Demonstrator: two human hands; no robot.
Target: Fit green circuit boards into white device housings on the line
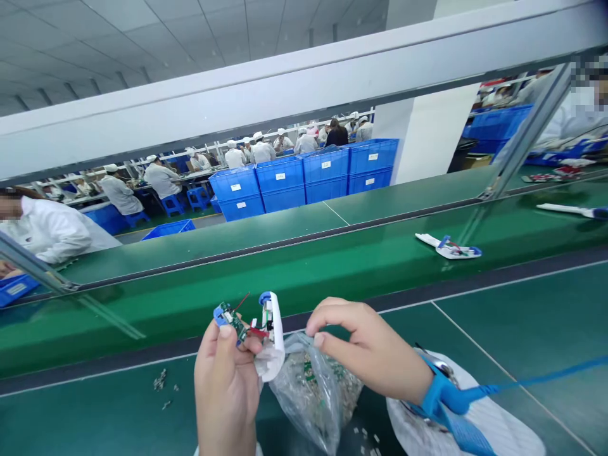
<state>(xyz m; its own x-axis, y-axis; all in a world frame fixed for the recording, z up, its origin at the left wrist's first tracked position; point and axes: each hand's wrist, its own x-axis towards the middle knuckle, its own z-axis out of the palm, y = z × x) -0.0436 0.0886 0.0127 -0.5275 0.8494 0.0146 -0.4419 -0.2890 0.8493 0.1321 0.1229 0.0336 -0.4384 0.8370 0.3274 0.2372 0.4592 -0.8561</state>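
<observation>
Your left hand was closed around the work, thumb and fingers gripping a small green circuit board with a blue end, plus an opened white casing just right of it. Both were up over the near edge of the green belt. Red and dark wiring ran between board and casing; one loose red lead stuck up from the board. Your right hand was half curled at the mouth of a clear plastic bag, thumb and index tips nearly together; can't tell if they had hold of the bag's edge or a small part. Bag sat on the dark green table, filled with small pale and green pieces. Blue strap was on your right wrist, cord off to the right, with a white tray-like item beneath it, partly hidden. Small metal bits lay on the table left of your left hand, pale pieces near the bag's base. On the belt to the right: an opened white unit with wires showing, another white unit farther right.
</observation>
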